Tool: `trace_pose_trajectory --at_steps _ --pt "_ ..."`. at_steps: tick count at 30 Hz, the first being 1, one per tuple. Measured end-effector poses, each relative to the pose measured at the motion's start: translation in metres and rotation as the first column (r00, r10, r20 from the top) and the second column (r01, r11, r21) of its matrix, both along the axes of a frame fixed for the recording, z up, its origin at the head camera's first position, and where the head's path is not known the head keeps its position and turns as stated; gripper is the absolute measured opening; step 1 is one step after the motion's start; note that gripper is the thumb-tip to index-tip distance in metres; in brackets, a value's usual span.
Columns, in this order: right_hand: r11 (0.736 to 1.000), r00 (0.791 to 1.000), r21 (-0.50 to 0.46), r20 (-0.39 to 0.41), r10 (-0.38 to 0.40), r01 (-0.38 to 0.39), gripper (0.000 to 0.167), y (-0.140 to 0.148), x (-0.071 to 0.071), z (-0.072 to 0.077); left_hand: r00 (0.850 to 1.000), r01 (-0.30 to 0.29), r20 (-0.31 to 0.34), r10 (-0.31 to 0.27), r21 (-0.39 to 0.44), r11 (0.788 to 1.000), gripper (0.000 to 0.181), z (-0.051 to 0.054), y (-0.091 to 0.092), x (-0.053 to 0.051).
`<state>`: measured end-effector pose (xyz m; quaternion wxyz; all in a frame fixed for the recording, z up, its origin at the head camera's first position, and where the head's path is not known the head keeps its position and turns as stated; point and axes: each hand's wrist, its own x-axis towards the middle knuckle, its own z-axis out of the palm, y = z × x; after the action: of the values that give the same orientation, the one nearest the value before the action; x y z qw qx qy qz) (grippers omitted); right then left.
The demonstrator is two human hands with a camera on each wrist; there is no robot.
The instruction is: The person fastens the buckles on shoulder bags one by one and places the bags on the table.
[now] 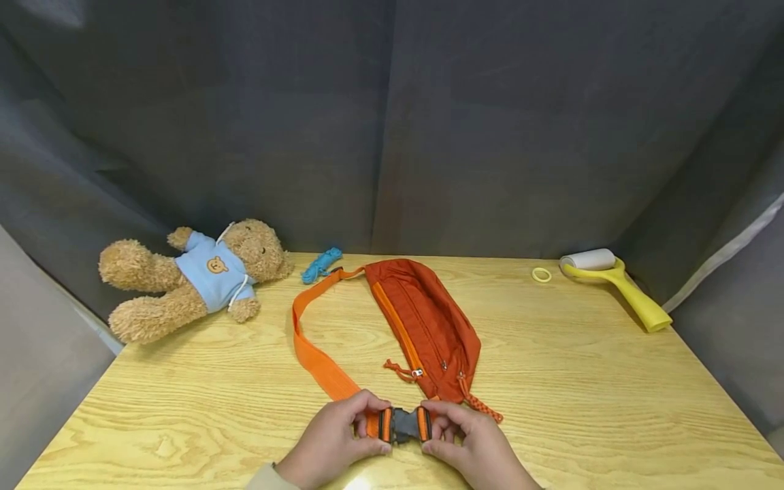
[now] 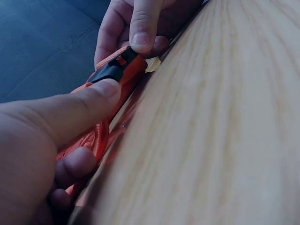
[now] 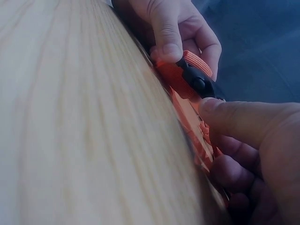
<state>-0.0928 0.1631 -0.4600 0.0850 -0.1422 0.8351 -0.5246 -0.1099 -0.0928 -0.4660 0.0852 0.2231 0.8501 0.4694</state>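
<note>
A red-orange waist bag lies on the table, its orange strap looping out to the left. Near the front edge, the left hand pinches the left end of the dark buckle between thumb and fingers. The right hand pinches the buckle's right end in the same way. The two buckle halves meet in the middle; whether they are fully locked I cannot tell. Both wrist views show a thumb on each end of the black buckle with orange webbing beside it.
A teddy bear in a blue top lies at the back left, beside a blue cord bundle. At the back right are a yellow ring and a lint roller with a yellow handle. Dark curtains stand behind the table.
</note>
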Motion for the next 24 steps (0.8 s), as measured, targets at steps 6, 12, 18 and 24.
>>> trace_pose_trajectory --at_steps 6,12,18,24 --pt "1.000 1.000 0.001 0.000 -0.004 0.004 0.051 -0.0004 0.0001 -0.0002 1.000 0.007 0.021 -0.008 0.009 1.000 0.046 0.0012 -0.0002 0.0003" --pt "1.000 1.000 -0.004 0.007 -0.003 0.003 0.051 -0.0001 -0.0002 -0.0003 1.000 0.002 0.013 -0.002 0.001 1.000 0.045 -0.0003 -0.0003 0.0002" --pt "1.000 1.000 0.001 0.004 0.002 -0.002 0.051 0.0002 -0.0001 -0.0001 1.000 0.003 -0.011 -0.003 0.006 1.000 0.045 -0.0014 -0.0004 0.0004" --pt "1.000 1.000 0.015 -0.007 -0.001 0.001 0.049 0.0006 0.0006 0.0002 1.000 0.005 -0.008 -0.005 0.014 1.000 0.045 -0.0012 0.0002 0.0003"
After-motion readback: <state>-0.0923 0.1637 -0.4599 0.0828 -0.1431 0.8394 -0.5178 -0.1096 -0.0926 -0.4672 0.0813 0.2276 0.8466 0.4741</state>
